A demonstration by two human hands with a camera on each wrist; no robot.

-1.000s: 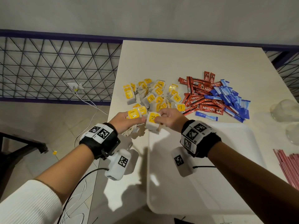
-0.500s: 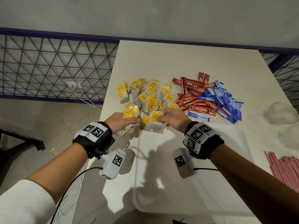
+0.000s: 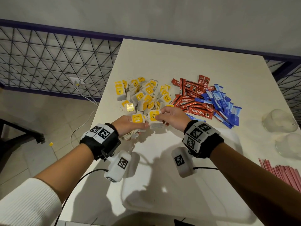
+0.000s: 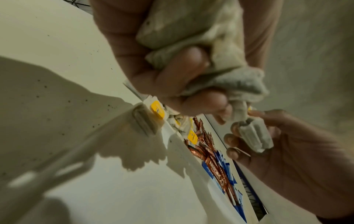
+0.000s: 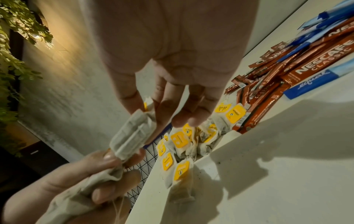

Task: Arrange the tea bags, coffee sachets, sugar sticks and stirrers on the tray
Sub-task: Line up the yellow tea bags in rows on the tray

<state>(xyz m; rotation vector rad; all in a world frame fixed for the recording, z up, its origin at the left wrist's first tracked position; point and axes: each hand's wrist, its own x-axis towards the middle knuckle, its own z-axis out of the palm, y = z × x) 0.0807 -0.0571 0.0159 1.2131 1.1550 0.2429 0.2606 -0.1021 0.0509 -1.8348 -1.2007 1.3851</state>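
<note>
Left hand (image 3: 128,126) clenched round a bunch of tea bags (image 4: 193,39), just above the near edge of the bench (image 3: 179,62). Right hand (image 3: 172,117) beside it, fingers (image 5: 132,97) pinching one tea bag (image 3: 154,119) that touches the bunch. Behind: heap of tea bags (image 3: 143,95), coffee sachets (image 3: 192,98), sugar sticks (image 3: 223,103). White tray (image 3: 228,201) under the wrists; stirrers (image 3: 283,173) at right.

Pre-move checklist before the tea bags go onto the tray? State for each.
1. Left hand grips a bunch of tea bags: ok.
2. Right hand pinches a single tea bag: ok.
3. Tray bare under the hands, with room to set down: ok.
4. Strings tangled within the bunch: cannot tell.
5. Coffee sachets, sugar sticks and stirrers on the tray: not ok, all on the table.
</note>
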